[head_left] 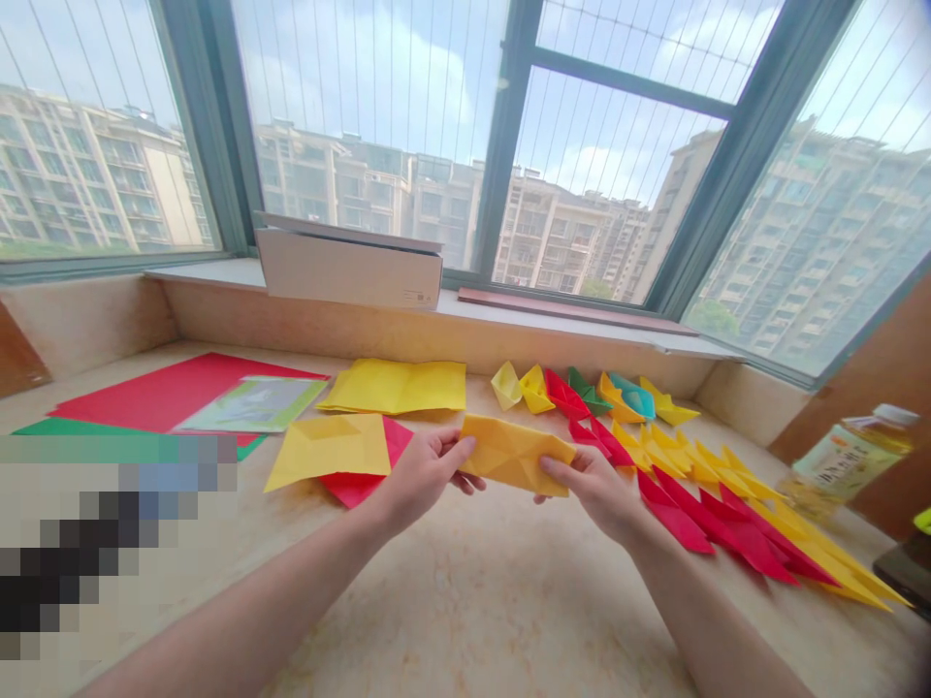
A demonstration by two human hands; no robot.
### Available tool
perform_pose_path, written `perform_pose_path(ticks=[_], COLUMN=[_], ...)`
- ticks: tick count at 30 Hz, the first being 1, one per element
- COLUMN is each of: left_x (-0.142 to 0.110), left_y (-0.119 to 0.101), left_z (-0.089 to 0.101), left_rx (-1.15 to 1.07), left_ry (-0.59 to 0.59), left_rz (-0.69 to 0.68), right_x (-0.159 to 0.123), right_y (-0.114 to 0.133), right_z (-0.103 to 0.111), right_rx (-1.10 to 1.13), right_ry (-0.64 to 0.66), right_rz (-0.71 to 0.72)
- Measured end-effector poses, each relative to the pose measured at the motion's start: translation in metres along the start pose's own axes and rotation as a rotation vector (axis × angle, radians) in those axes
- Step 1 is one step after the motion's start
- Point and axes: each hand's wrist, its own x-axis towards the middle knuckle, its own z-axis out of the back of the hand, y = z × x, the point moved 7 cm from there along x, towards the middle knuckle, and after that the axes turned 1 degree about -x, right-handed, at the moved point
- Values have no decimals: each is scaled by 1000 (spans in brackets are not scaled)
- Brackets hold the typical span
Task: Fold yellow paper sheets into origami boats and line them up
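Between my two hands, raised above the counter, is a folded piece of yellow paper [513,454] with crease lines across it. My left hand [434,460] pinches its left end, thumb on top and fingers beneath. At the right end, my right hand [593,483] grips it the same way. Just left of my left hand lies a loose yellow sheet [331,448], partly over a red sheet [356,487]. To the right of my right hand stand folded yellow paper shapes [665,448] and pointed red ones [676,514] in rows.
Folded paper boats [563,393] in several colours line the back. Behind my left hand lies a yellow paper stack [397,386]; large red sheets [196,383] and a clear packet [254,402] are farther left. A bottle [848,460] stands right. A white box [349,267] sits on the ledge.
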Motion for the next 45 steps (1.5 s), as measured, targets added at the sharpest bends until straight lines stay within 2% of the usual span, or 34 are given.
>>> perform_pose_path(ticks=[6, 13, 23, 30, 38, 45], left_x=[0, -1, 0, 3, 4, 4], left_y=[5, -1, 0, -1, 5, 5], left_z=[-2, 3, 1, 4, 1, 2], left_rx=[-4, 48, -10, -50, -68, -140], left_ry=[53, -40, -48, -41, -13, 46], left_rz=[-33, -52, -75, -82, -63, -23], right_x=[-1, -4, -3, -3, -3, -4], right_y=[-2, -5, -2, 2, 9, 10], right_z=[3, 3, 7, 9, 13, 16], right_rx=[-73, -165, -116, -98, 27, 18], right_ry=[-14, 28, -40, -28, -127, -52], right_rz=[-20, -36, 29, 40, 144, 151])
